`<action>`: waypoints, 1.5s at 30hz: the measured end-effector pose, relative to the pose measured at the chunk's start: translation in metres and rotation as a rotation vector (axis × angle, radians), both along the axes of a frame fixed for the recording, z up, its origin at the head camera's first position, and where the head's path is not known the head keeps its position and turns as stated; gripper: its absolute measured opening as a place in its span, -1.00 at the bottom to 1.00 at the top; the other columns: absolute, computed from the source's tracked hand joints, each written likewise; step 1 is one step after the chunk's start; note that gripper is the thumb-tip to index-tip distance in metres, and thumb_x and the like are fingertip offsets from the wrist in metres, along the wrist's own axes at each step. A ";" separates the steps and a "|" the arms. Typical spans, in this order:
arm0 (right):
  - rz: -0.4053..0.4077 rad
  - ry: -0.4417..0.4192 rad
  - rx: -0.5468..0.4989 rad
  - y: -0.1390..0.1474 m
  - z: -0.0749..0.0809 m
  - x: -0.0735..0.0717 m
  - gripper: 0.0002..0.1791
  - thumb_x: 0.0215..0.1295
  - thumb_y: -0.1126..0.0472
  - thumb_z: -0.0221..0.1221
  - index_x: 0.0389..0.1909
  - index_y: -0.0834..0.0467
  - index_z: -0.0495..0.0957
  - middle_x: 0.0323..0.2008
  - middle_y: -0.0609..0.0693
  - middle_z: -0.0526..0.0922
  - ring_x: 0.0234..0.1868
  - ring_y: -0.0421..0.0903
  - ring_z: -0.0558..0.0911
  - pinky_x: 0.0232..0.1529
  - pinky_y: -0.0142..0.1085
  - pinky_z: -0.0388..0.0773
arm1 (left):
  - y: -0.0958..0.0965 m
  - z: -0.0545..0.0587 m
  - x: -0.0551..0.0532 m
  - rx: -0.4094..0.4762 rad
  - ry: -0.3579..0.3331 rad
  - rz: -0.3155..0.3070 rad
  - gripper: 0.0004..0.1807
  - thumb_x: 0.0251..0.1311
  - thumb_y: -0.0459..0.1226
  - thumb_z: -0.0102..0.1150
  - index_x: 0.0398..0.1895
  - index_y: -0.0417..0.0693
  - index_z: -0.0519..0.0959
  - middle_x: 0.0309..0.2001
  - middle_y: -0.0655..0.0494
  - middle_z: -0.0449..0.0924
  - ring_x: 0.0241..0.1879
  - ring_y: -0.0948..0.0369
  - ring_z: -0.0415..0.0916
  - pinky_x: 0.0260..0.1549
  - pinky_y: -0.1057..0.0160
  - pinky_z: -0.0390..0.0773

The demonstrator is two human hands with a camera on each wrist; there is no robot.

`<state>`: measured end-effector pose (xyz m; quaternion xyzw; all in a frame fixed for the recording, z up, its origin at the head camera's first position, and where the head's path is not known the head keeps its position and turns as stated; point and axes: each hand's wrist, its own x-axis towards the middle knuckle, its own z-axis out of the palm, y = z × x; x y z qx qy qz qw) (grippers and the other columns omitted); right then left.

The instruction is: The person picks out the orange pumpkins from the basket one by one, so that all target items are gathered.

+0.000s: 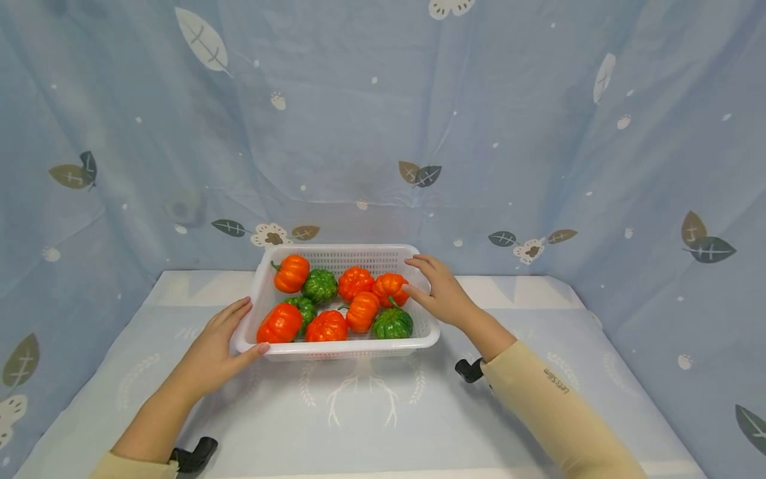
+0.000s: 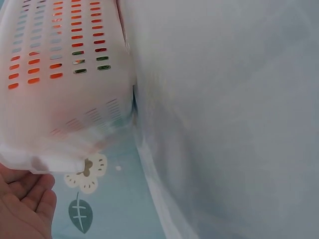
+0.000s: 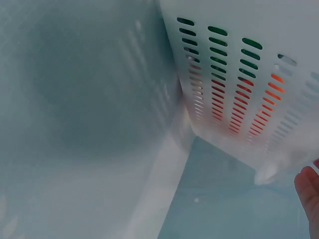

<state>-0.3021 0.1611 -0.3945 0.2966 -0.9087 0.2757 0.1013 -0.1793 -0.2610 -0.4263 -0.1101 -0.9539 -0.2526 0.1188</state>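
Observation:
A white plastic basket (image 1: 344,347) with slotted walls stands toward the back of the table. Inside lie several small ribbed pumpkins, orange ones (image 1: 362,311) and green ones (image 1: 392,324). My left hand (image 1: 211,356) is at the basket's front left corner, its thumb by the front rim and its fingers stretched along the left side. In the left wrist view, loosely bent fingers (image 2: 37,191) show right at the rim. My right hand (image 1: 445,294) reaches to the right rim with fingers spread, the thumb beside an orange pumpkin (image 1: 390,288).
A pale blue cloth (image 1: 359,426) with white print covers the table. Patterned blue curtains (image 1: 359,133) rise behind it and on both sides. Black pieces show beside the left wrist (image 1: 196,456) and the right wrist (image 1: 469,370).

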 end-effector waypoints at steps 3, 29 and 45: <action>0.020 -0.029 -0.003 -0.007 -0.002 -0.008 -0.38 0.41 -0.05 0.21 0.39 0.13 0.39 0.39 0.14 0.36 0.40 0.17 0.34 0.37 0.16 0.29 | 0.000 0.000 0.000 0.002 -0.004 0.000 0.04 0.17 0.19 0.29 0.50 -0.32 0.17 0.49 -0.24 0.12 0.39 -0.30 0.13 0.17 -0.49 0.25; 0.057 -0.222 0.242 -0.047 0.006 -0.042 -0.46 0.27 0.15 0.36 0.26 0.16 0.53 0.23 0.09 0.55 0.23 0.06 0.52 0.32 -0.04 0.41 | -0.001 0.001 0.000 0.037 -0.045 0.013 0.05 0.15 0.18 0.32 0.52 -0.27 0.16 0.51 -0.21 0.09 0.40 -0.31 0.12 0.15 -0.50 0.25; 0.063 -0.225 0.157 -0.041 0.006 -0.040 -0.61 0.24 0.24 0.39 0.11 0.10 0.66 0.12 0.00 0.64 0.17 0.00 0.57 0.28 -0.08 0.47 | 0.000 0.002 0.001 0.032 -0.055 0.017 0.06 0.15 0.19 0.32 0.51 -0.29 0.15 0.51 -0.21 0.08 0.40 -0.32 0.11 0.16 -0.50 0.23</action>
